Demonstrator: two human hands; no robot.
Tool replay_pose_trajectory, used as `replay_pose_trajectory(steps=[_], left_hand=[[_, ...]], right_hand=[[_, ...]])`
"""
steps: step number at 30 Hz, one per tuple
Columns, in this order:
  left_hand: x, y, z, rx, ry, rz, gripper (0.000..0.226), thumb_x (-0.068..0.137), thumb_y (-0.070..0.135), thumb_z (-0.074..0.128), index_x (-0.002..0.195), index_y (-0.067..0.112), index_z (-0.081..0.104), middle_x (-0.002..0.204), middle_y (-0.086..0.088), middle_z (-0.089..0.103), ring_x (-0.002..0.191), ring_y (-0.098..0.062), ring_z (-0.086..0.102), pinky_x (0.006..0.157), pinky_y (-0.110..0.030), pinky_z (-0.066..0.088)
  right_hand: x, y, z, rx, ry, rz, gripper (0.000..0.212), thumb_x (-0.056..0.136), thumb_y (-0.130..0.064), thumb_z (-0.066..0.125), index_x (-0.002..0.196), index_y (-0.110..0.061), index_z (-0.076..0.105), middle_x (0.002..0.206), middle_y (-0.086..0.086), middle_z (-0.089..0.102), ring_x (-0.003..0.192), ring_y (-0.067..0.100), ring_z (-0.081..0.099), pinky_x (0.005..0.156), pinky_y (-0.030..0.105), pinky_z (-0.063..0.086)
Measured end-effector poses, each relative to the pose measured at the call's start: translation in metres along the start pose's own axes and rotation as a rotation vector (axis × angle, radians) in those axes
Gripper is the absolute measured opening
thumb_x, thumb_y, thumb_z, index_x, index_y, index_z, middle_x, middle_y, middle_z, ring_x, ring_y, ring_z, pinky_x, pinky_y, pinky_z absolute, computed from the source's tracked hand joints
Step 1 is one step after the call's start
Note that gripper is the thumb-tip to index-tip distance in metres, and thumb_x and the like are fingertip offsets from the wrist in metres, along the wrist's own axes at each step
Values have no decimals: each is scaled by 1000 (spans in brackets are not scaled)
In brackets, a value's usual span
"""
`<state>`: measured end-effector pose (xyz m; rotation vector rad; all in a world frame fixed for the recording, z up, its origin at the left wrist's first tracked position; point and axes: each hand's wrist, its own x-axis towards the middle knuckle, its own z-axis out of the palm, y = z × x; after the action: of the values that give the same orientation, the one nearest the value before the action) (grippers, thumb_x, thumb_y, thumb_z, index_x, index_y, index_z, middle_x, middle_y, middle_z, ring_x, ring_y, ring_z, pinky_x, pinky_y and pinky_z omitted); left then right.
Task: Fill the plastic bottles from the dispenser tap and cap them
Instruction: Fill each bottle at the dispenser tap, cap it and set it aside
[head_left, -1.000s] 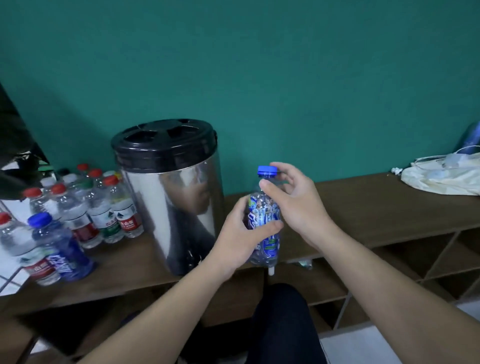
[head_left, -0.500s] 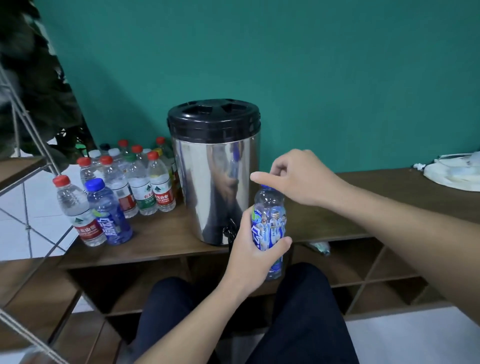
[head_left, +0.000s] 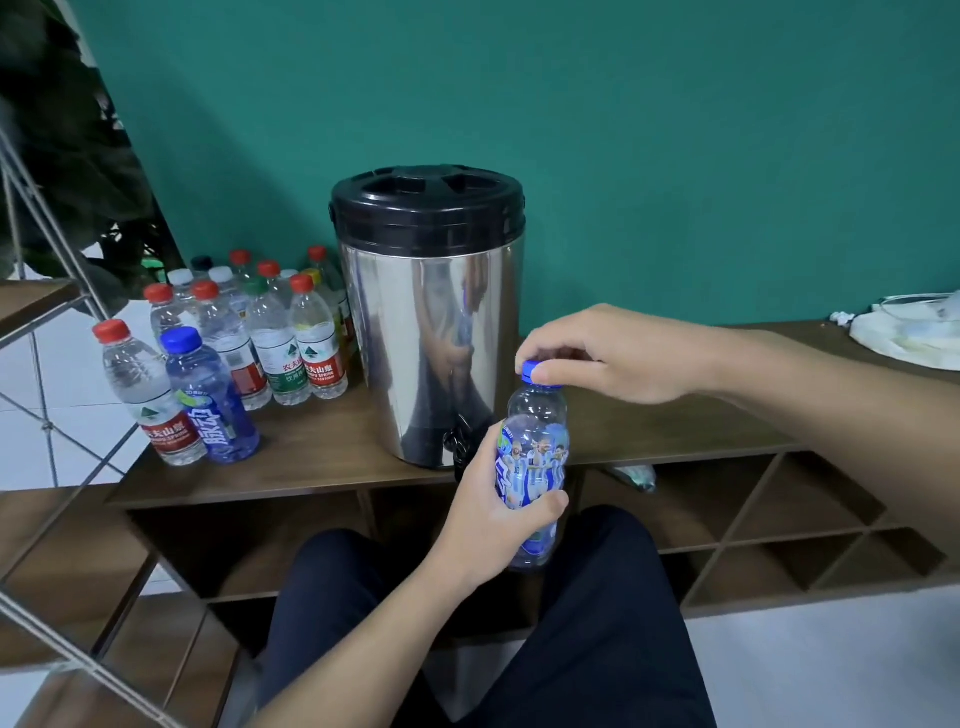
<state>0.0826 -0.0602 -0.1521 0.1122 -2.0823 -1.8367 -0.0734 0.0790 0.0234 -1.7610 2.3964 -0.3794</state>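
A clear plastic bottle (head_left: 535, 415) with a blue and white label stands upright in mid-air in front of the shelf. My left hand (head_left: 488, 514) grips it round the label. My right hand (head_left: 597, 353) pinches its blue cap (head_left: 530, 370) from above, fingers curled over it. A steel dispenser (head_left: 431, 332) with a black lid stands on the wooden shelf (head_left: 322, 457), and its black tap (head_left: 460, 449) sits low at the front, just left of the bottle.
Several capped bottles (head_left: 270, 332), mostly with red caps, crowd the shelf left of the dispenser; a blue-tinted bottle (head_left: 210, 400) stands at the front. A white cloth (head_left: 909, 332) lies at the far right. Open cubbies run below the shelf. A metal frame (head_left: 47, 228) and plant stand left.
The view has shifted left and down. My right hand has settled onto the cap, with its fingers curled round it. The bottle stays in my left hand near the tap.
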Motion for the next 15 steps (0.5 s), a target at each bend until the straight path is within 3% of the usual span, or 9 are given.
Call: replay_pose_trajectory(steps=[4, 6, 8, 10, 12, 13, 15], left_hand=[[-2, -5, -3, -29, -79, -30, 59, 89, 18, 86, 142, 27, 61, 128, -7, 76, 120, -34, 74, 112, -64, 57], [-2, -8, -3, -7, -76, -26, 61, 89, 18, 86, 144, 25, 59, 128, -6, 76, 122, -33, 74, 112, -59, 58], [-3, -10, -1, 10, -63, -13, 63, 90, 12, 85, 145, 23, 58, 129, -3, 75, 124, -28, 72, 113, -52, 57], [-3, -13, 2, 33, -61, -6, 64, 92, 6, 87, 146, 23, 56, 130, 1, 74, 126, -23, 71, 114, -48, 57], [-2, -17, 4, 66, -62, -3, 65, 93, 4, 88, 145, 26, 56, 130, 4, 74, 125, -20, 71, 113, -46, 57], [-2, -20, 5, 77, -59, -3, 66, 93, 5, 88, 145, 27, 55, 130, 5, 73, 125, -19, 71, 113, -44, 58], [-4, -25, 6, 85, -59, -7, 67, 92, 7, 89, 146, 28, 55, 131, 7, 73, 126, -17, 70, 112, -41, 57]], right_hand=[[-8, 3, -4, 69, -43, -9, 20, 114, -33, 61, 129, -29, 74, 119, -15, 78, 104, 15, 71, 97, 40, 56], [-10, 4, -5, 124, -36, 1, 25, 110, -35, 68, 134, -29, 74, 118, -16, 79, 104, 11, 74, 99, 37, 59], [-10, 7, -2, 163, 2, 73, 35, 104, -48, 74, 135, -31, 74, 109, -16, 80, 97, 9, 76, 96, 38, 62], [-7, 9, 5, 57, 65, 170, 47, 101, -72, 63, 106, -28, 78, 83, -9, 77, 75, 12, 72, 80, 43, 62], [-4, 8, 16, -134, 119, 205, 79, 101, -86, 44, 74, -14, 64, 64, 8, 60, 58, 23, 53, 64, 46, 52], [-2, 8, 23, -181, 132, 201, 83, 102, -85, 42, 69, -10, 57, 63, 15, 55, 56, 25, 45, 59, 45, 46], [0, 8, 32, -178, 125, 195, 76, 104, -78, 48, 69, -11, 59, 62, 12, 54, 57, 23, 46, 57, 40, 39]])
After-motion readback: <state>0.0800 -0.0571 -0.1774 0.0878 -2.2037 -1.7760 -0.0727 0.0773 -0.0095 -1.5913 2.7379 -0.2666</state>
